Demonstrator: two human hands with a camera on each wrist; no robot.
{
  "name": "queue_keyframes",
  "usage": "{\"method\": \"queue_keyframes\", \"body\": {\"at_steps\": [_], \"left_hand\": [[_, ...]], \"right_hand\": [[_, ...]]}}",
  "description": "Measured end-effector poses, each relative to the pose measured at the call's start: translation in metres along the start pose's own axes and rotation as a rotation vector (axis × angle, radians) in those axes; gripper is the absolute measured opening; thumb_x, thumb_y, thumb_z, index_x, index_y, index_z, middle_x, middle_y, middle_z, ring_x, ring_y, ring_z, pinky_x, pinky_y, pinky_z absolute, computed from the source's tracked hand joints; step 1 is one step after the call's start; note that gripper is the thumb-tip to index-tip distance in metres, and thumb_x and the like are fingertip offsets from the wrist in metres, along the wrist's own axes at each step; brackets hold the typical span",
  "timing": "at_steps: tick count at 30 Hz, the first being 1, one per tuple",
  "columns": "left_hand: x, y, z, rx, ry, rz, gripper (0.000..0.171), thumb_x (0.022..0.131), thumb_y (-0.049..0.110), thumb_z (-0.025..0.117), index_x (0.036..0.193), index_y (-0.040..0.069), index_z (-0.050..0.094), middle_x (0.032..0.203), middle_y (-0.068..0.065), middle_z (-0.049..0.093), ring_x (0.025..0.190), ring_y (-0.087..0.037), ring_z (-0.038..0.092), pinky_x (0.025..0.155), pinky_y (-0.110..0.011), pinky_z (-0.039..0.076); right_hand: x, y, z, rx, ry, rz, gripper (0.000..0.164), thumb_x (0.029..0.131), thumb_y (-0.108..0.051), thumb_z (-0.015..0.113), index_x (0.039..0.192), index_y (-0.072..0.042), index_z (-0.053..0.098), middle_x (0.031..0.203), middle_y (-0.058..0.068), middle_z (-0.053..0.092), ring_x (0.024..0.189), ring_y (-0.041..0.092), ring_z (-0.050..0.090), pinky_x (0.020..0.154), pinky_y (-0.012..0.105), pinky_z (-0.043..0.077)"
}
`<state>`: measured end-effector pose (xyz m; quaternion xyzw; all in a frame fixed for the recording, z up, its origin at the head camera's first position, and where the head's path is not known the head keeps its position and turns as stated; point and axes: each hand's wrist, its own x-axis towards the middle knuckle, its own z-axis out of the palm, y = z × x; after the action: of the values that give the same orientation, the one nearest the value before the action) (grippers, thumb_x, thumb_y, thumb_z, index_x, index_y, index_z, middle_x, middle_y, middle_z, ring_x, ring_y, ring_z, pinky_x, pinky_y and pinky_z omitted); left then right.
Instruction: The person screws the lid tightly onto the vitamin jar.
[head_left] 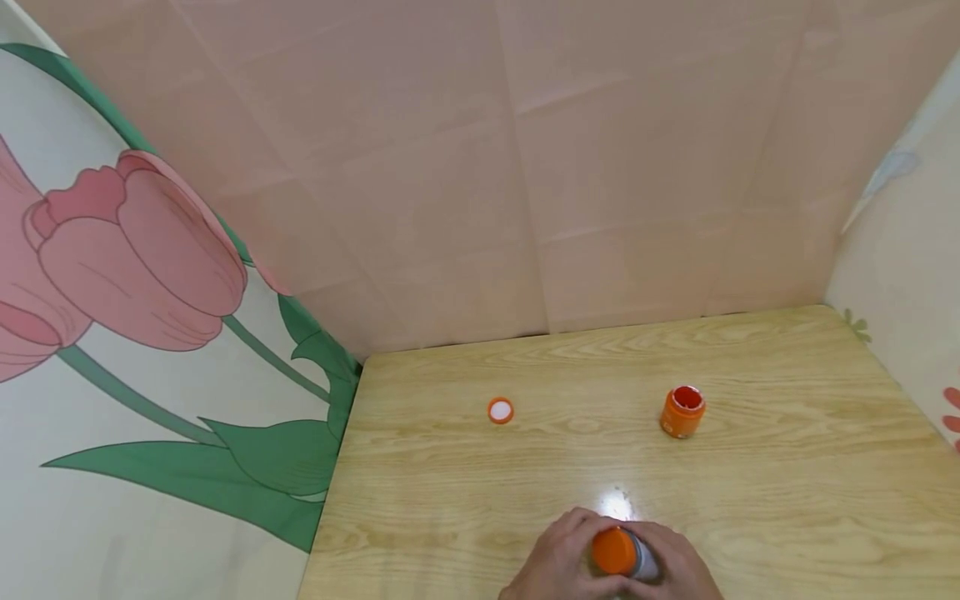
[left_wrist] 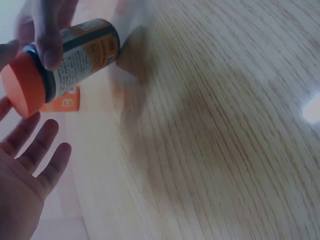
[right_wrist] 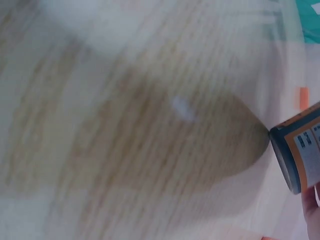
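Note:
Both hands are at a small bottle with a dark body, a printed label [left_wrist: 75, 67] and an orange cap [head_left: 613, 551], low in the head view. My right hand [head_left: 678, 562] grips the bottle's body, thumb across the label in the left wrist view. Around the cap, my left hand [head_left: 558, 558] has its thumb and index finger, while its other fingers [left_wrist: 37, 150] spread below. The bottle leans, cap toward the left hand. Its dark base [right_wrist: 286, 162] meets its shadow on the tabletop in the right wrist view. The palms are mostly hidden.
An uncapped orange jar [head_left: 681, 421] with red inside its mouth stands at the back right of the wood-grain table [head_left: 420, 467]. Farther left lies an orange lid [head_left: 500, 410], white inside facing up. A beige curtain [head_left: 420, 192] rises behind; a tulip-print cloth [head_left: 150, 400] borders the left.

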<state>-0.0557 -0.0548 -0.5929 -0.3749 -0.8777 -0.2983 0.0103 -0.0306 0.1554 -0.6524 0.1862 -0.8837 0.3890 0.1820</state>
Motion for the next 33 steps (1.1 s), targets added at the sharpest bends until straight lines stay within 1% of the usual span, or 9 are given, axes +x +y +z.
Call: {"method": "queue_keyframes", "body": {"at_steps": [3,5,7,11,13,18,23,28,33], "left_hand": [[-0.001,0.0,0.001,0.027,0.004,-0.027,0.063,0.085,0.055,0.071,0.138,0.026,0.053,0.119,0.012,0.059,0.104,0.005,0.054,0.089,-0.005,0.04],[-0.001,0.0,0.001,0.051,0.002,-0.045,0.065,0.084,0.057,0.071,0.137,0.024,0.053,0.116,0.012,0.06,0.102,0.003,0.056,0.088,-0.007,0.042],[-0.001,0.0,0.001,0.065,-0.004,-0.071,0.066,0.083,0.059,0.071,0.135,0.023,0.055,0.113,0.012,0.061,0.099,0.003,0.056,0.086,-0.008,0.042],[-0.001,0.0,0.001,0.038,-0.028,-0.122,0.061,0.084,0.06,0.069,0.131,0.024,0.057,0.108,0.015,0.061,0.094,0.004,0.055,0.081,-0.007,0.041],[0.0,0.0,0.001,0.03,-0.033,-0.13,0.058,0.084,0.06,0.069,0.13,0.027,0.057,0.107,0.016,0.061,0.092,0.005,0.054,0.08,-0.007,0.04],[-0.001,0.001,0.0,0.016,-0.032,-0.098,0.055,0.085,0.053,0.072,0.132,0.03,0.056,0.107,0.014,0.059,0.092,0.005,0.053,0.079,-0.005,0.038],[-0.001,0.002,-0.001,-0.006,-0.045,-0.078,0.056,0.086,0.049,0.072,0.136,0.032,0.054,0.108,0.012,0.056,0.094,0.007,0.051,0.079,-0.003,0.038],[-0.002,0.002,-0.001,0.007,-0.036,-0.05,0.059,0.086,0.044,0.075,0.139,0.03,0.053,0.11,0.012,0.055,0.096,0.006,0.05,0.083,-0.001,0.037],[-0.002,0.002,-0.001,0.0,-0.038,-0.028,0.06,0.086,0.04,0.075,0.14,0.03,0.052,0.112,0.011,0.054,0.099,0.005,0.05,0.086,-0.001,0.037]], "right_hand": [[-0.002,-0.001,0.003,-0.028,0.052,-0.027,0.077,0.05,-0.039,0.096,0.116,-0.014,0.068,0.102,-0.006,0.071,0.089,0.0,0.061,0.086,0.005,0.039],[-0.003,-0.002,0.004,-0.045,0.068,-0.018,0.077,0.047,-0.036,0.097,0.114,-0.012,0.068,0.101,-0.004,0.071,0.088,0.001,0.061,0.086,0.004,0.039],[-0.003,-0.006,0.003,-0.052,0.05,0.041,0.076,0.047,-0.032,0.097,0.114,-0.012,0.067,0.101,-0.006,0.071,0.088,0.0,0.061,0.083,0.008,0.044],[-0.003,-0.016,0.001,-0.063,-0.028,0.191,0.073,0.05,-0.028,0.097,0.115,-0.017,0.066,0.103,-0.012,0.069,0.089,-0.005,0.058,0.077,0.022,0.054],[-0.002,-0.019,0.0,-0.069,-0.054,0.233,0.072,0.051,-0.028,0.097,0.116,-0.019,0.066,0.105,-0.014,0.069,0.09,-0.006,0.057,0.077,0.026,0.055],[-0.001,-0.02,-0.002,-0.05,-0.069,0.235,0.071,0.053,-0.032,0.096,0.117,-0.021,0.067,0.107,-0.015,0.069,0.092,-0.004,0.059,0.079,0.028,0.055],[0.001,-0.016,-0.007,0.005,-0.15,0.24,0.066,0.063,-0.049,0.089,0.12,-0.026,0.065,0.109,-0.014,0.069,0.094,-0.005,0.059,0.079,0.027,0.055],[0.005,-0.013,-0.01,0.06,-0.225,0.248,0.064,0.069,-0.054,0.084,0.123,-0.026,0.064,0.112,-0.012,0.069,0.096,-0.005,0.06,0.081,0.028,0.055],[0.004,-0.012,-0.009,0.064,-0.196,0.214,0.063,0.068,-0.052,0.085,0.123,-0.028,0.064,0.112,-0.013,0.069,0.096,-0.005,0.06,0.079,0.027,0.055]]}}
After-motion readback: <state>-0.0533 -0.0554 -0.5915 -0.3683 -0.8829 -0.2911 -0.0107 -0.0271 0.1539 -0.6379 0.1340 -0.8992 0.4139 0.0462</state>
